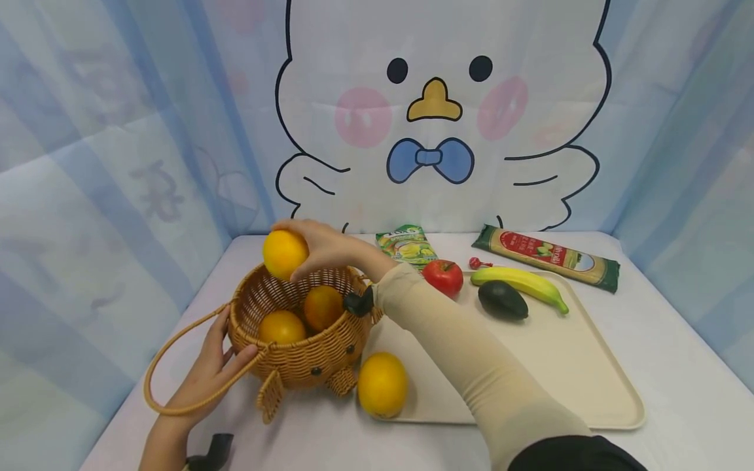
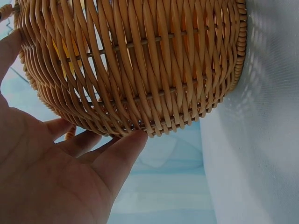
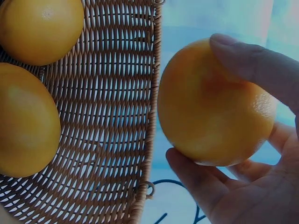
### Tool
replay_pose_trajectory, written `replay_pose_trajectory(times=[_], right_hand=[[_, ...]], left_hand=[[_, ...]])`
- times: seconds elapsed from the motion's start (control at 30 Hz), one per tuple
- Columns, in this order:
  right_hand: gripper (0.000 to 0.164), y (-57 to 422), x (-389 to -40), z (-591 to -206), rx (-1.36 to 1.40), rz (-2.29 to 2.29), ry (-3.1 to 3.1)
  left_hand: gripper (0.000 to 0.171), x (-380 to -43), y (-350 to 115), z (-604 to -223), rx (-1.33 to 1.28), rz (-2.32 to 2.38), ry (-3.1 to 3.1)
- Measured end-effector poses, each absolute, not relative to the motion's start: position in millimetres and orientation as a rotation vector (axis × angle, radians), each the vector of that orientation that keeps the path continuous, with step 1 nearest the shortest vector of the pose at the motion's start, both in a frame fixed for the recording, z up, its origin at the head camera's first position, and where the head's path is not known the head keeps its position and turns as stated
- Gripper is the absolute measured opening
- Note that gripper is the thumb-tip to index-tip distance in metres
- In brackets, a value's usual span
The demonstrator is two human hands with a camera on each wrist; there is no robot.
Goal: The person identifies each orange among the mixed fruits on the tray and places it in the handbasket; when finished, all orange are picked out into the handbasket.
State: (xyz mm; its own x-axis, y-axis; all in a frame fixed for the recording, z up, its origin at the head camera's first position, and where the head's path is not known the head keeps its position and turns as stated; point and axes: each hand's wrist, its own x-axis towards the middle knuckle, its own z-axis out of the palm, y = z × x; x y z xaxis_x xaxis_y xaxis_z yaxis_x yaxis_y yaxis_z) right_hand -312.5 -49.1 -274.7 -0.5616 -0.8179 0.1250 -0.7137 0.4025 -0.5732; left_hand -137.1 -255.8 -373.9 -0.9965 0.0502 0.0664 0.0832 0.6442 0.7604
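My right hand (image 1: 324, 247) holds an orange (image 1: 285, 254) above the far rim of a wicker basket (image 1: 330, 353). Thumb and fingers press its sides in the right wrist view, where the orange (image 3: 215, 107) appears beyond the rim. Two more oranges, one (image 1: 283, 327) in front of the other (image 1: 322, 307), lie inside the basket. My left hand (image 1: 209, 373) rests against the basket's outer left side, its thumb and fingers spread. Those fingertips touch the woven wall (image 2: 140, 70) in the left wrist view. The handle (image 1: 154, 366) hangs down over the left wrist.
Another orange (image 1: 383, 384) sits at the near left corner of a cream tray (image 1: 565, 373). An apple (image 1: 443, 277), a banana (image 1: 524, 282) and an avocado (image 1: 502, 300) lie toward its far side. Behind are a green packet (image 1: 408, 245), a red lollipop (image 1: 478, 263) and a long pasta packet (image 1: 548, 256).
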Motion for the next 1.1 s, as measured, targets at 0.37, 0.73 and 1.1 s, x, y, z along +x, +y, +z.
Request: replay_pose_trajectory(times=[0.37, 0.73, 1.1], right_hand=[[0.086, -61.7, -315.9, -281.4, -1.363, -0.637, 2.508], [0.086, -68.3, -319.1, -291.0, -1.334, -0.574, 2.492], [0.087, -72.6, -315.2, -294.8, -1.329, -0.461, 2.506]], left_hand=[[0.088, -137.1, -256.4, -375.4, -0.076, -1.303, -2.838], [0.088, -136.2, -257.4, -376.1, -0.124, -1.317, -2.805], [0.088, -136.7, -255.7, -376.0, -0.116, -1.315, -2.801]])
